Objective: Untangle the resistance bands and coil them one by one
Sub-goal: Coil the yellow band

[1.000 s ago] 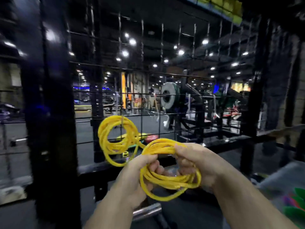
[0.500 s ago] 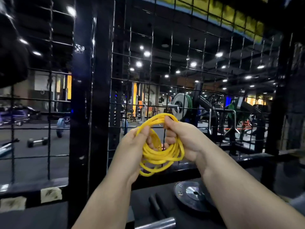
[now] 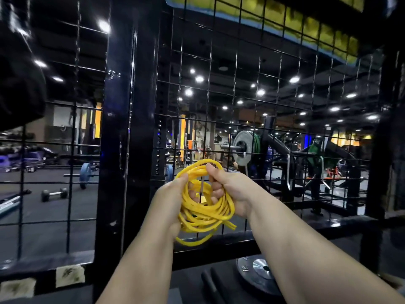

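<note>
Dumbbell (image 3: 54, 193) sits on the floor (image 3: 54, 218) far left, behind the wire mesh (image 3: 210, 122). In front of it, my left hand (image 3: 172, 201) grips the left side of the yellow resistance bands (image 3: 205, 212), a loose messy coil, while my right hand (image 3: 231, 189) pinches the top loops, fingers (image 3: 218, 190) curled through the middle. Weight plate (image 3: 258, 274) lies flat lower right.

Matt yellow rubber bands (image 3: 203, 212), blk metal mesh (image 3: 241, 102)

Wire mesh panel (image 3: 258, 99) blocks reach beyond my left hand (image 3: 169, 200) and right hand (image 3: 232, 189); black post (image 3: 122, 150) closes front-left. Free air this side. Weight plate (image 3: 258, 273) below right.
</note>
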A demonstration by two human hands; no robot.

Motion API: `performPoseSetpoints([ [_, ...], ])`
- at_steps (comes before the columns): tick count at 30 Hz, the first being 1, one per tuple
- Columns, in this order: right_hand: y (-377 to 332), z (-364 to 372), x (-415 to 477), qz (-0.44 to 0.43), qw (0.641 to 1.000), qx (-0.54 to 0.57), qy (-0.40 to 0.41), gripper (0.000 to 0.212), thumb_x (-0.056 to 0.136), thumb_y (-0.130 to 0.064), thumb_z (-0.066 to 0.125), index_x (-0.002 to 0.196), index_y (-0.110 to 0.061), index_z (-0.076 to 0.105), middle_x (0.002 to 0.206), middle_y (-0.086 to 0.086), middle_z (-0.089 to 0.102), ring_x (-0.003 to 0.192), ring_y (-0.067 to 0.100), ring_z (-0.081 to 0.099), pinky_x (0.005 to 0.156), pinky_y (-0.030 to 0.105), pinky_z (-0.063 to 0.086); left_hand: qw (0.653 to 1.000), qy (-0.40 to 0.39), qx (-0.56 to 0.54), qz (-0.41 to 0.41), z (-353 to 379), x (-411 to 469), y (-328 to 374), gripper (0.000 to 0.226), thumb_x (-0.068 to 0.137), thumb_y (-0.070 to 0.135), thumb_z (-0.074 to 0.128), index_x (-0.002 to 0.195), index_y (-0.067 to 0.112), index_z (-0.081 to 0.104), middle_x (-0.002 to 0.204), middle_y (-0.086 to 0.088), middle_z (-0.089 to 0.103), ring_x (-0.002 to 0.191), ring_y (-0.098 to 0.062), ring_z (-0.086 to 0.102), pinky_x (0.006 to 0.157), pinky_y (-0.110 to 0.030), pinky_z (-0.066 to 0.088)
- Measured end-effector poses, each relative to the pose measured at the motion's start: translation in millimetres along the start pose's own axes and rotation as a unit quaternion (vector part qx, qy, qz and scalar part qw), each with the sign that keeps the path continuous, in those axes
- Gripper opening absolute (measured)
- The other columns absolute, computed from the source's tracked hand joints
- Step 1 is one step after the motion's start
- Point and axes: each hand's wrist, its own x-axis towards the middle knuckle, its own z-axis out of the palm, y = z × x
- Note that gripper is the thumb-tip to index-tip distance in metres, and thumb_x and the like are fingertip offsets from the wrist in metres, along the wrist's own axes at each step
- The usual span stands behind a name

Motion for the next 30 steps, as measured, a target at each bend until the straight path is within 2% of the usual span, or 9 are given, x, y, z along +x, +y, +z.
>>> performPoseSetpoints([
  [2,1.1,-0.5,-1.1,0.031,0.999,0.012,-0.017,0.029,0.091,-0.027,0.065,0.070,-0.013,0.051,0.051,-0.004,0.036,0.036,0.005,0.035,0.038,0.019,0.040,0.994,-0.035,-0.081,-0.058,-6.0,-0.3,0.3,0.027,0.095,0.031,0.055,0.079,0.011,0.063,0.052,0.000,0.055,0.047,-0.015,0.053,0.041,-0.023,0.047],
  [5,3.3,-3.6,-5.7,0.061,0.997,0.030,-0.041,0.026,0.084,-0.025,0.068,0.070,-0.010,0.052,0.048,-0.004,0.035,0.032,0.003,0.033,0.034,0.017,0.038,0.985,-0.068,-0.121,-0.098,-12.8,-0.4,-3.8,0.032,0.095,0.030,0.053,0.072,0.009,0.062,0.051,-0.002,0.055,0.046,-0.016,0.053,0.042,-0.023,0.049],
  [8,7.6,-8.1,-7.5,0.077,0.995,0.043,-0.055,0.037,0.066,-0.041,0.069,0.071,-0.009,0.051,0.044,-0.006,0.039,0.031,0.002,0.038,0.041,0.017,0.046,0.982,-0.077,-0.131,-0.116,-12.8,-2.9,-5.6,0.032,0.094,0.029,0.053,0.071,0.008,0.063,0.050,-0.002,0.055,0.044,-0.015,0.053,0.043,-0.021,0.049],
  [13,12.7,-6.6,-3.4,0.069,0.997,0.025,-0.027,0.047,0.066,-0.056,0.064,0.066,-0.012,0.048,0.044,-0.006,0.036,0.033,0.005,0.036,0.045,0.020,0.045,0.982,-0.088,-0.128,-0.106,-16.3,-1.6,-10.0,0.030,0.093,0.028,0.056,0.071,0.009,0.064,0.051,-0.002,0.057,0.045,-0.015,0.056,0.045,-0.024,0.051],
  [16,20.0,-7.4,-2.4,0.073,0.997,0.027,-0.016,0.047,0.068,-0.059,0.065,0.056,-0.015,0.053,0.045,-0.005,0.040,0.037,0.010,0.041,0.058,0.025,0.043,0.988,-0.093,-0.103,-0.071,-21.1,-1.7,-20.8,0.025,0.092,0.027,0.060,0.076,0.009,0.067,0.055,-0.002,0.057,0.051,-0.016,0.057,0.054,-0.030,0.054],
  [21,37.6,-8.3,-5.1,0.029,0.998,-0.013,0.059,0.047,0.081,-0.056,0.069,0.060,-0.015,0.057,0.052,0.000,0.047,0.043,0.016,0.046,0.048,0.025,0.046,0.994,-0.093,0.002,0.061,-26.2,-8.1,-50.7,0.032,0.092,0.036,0.060,0.092,0.004,0.057,0.069,-0.006,0.056,0.060,-0.018,0.057,0.052,-0.029,0.047],
  [24,46.7,-7.0,-8.4,-0.023,0.994,-0.034,0.099,0.049,0.081,-0.057,0.069,0.070,-0.010,0.062,0.055,0.005,0.053,0.048,0.020,0.050,0.058,0.034,0.049,0.991,-0.037,0.082,0.102,-25.4,-16.8,-65.4,0.029,0.093,0.033,0.061,0.099,0.005,0.055,0.074,-0.001,0.067,0.063,-0.014,0.062,0.057,-0.024,0.046],
  [26,56.0,-8.0,-8.8,-0.050,0.989,-0.067,0.123,0.053,0.080,-0.062,0.066,0.072,-0.010,0.063,0.059,0.006,0.056,0.054,0.022,0.053,0.064,0.038,0.050,0.974,0.020,0.181,0.134,-25.7,-22.2,-73.3,0.027,0.089,0.032,0.065,0.107,0.016,0.052,0.085,0.004,0.069,0.071,-0.008,0.065,0.060,-0.019,0.044],
  [30,78.3,-13.4,-10.5,-0.102,0.966,-0.163,0.171,0.069,0.066,-0.083,0.058,0.072,-0.014,0.060,0.065,0.004,0.061,0.056,0.019,0.052,0.055,0.031,0.041,0.932,0.061,0.286,0.213,-22.9,-29.8,-81.7,0.035,0.087,0.032,0.067,0.110,0.023,0.044,0.084,0.004,0.062,0.070,-0.006,0.059,0.051,-0.010,0.040],
])
